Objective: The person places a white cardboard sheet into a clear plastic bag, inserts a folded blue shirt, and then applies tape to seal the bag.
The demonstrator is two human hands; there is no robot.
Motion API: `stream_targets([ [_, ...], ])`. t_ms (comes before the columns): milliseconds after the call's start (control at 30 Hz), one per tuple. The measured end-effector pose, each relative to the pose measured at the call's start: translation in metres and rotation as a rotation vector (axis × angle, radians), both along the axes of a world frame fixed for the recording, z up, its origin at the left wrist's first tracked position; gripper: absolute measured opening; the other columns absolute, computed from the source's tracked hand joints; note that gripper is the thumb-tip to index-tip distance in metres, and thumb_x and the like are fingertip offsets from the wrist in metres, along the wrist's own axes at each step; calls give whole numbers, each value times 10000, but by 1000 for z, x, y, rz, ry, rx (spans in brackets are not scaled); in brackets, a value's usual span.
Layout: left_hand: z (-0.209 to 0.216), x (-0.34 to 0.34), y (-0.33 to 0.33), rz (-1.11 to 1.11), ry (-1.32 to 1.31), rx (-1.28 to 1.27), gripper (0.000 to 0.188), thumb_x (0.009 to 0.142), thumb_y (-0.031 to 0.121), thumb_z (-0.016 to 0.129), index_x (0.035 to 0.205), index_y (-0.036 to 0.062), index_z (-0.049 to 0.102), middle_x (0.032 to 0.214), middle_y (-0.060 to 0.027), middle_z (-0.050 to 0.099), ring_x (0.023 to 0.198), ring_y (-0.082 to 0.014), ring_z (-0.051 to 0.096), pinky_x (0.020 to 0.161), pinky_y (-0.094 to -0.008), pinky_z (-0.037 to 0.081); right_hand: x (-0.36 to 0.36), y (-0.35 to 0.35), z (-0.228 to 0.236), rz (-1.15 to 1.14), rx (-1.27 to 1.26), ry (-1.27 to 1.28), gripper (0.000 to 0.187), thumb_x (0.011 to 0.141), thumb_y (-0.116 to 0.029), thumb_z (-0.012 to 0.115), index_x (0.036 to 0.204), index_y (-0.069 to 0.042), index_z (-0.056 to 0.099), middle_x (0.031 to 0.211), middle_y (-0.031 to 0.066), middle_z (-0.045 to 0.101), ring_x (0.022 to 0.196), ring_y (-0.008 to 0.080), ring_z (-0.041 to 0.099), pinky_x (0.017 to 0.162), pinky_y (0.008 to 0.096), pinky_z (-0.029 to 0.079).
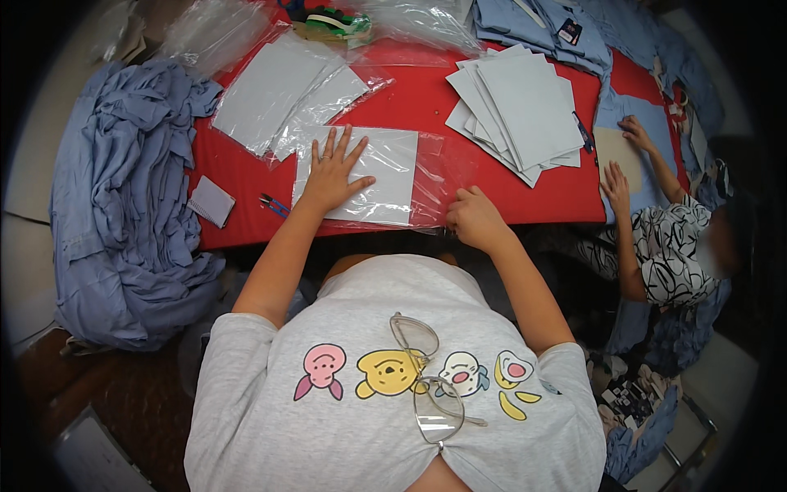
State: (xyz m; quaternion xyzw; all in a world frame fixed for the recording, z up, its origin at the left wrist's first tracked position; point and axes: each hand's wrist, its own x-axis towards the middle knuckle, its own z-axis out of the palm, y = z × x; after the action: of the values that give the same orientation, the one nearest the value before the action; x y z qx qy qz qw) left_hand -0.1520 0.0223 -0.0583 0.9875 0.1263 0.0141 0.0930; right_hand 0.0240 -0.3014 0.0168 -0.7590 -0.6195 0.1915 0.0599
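Observation:
A white sheet of card (pixel 395 184) lies inside a clear plastic bag (pixel 429 174) at the front edge of the red table. My left hand (pixel 331 179) rests flat on the bagged card, fingers spread. At the bag's right end, my right hand (pixel 477 218) is closed, its fingers curled around the edge of the film; the fingertips are partly hidden. Farther left, several white cards in clear bags (pixel 266 94) lie overlapping. On the right is a fanned pile of bare white cards (pixel 531 107).
Blue thread snips (pixel 275 205) and a small notepad (pixel 211 202) lie left. Clear bags (pixel 410 29) and a tape roll (pixel 340 23) are at the back. Blue garments are heaped left (pixel 131 213) and folded back right (pixel 533 33). A co-worker's hands (pixel 619 187) touch blue cloth on the right.

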Motion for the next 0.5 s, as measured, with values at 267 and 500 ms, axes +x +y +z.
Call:
stream_targets([
  [267, 1, -3, -6, 14, -40, 39, 919, 993, 739, 559, 1745, 285, 289, 1839, -130, 107, 1690, -395, 67, 1310, -683, 32, 28, -8, -26, -811, 417, 668, 200, 939, -44, 677, 1101, -21, 792, 929, 123, 776, 926, 195, 769, 805, 397, 581],
  [500, 0, -4, -12, 71, -85, 23, 917, 996, 712, 582, 1742, 259, 300, 1825, -171, 141, 1682, -397, 120, 1316, -673, 58, 16, 94, -41, -1114, 199, 1293, 176, 1037, -64, 655, 1154, 48, 726, 822, 99, 731, 631, 143, 697, 577, 283, 563],
])
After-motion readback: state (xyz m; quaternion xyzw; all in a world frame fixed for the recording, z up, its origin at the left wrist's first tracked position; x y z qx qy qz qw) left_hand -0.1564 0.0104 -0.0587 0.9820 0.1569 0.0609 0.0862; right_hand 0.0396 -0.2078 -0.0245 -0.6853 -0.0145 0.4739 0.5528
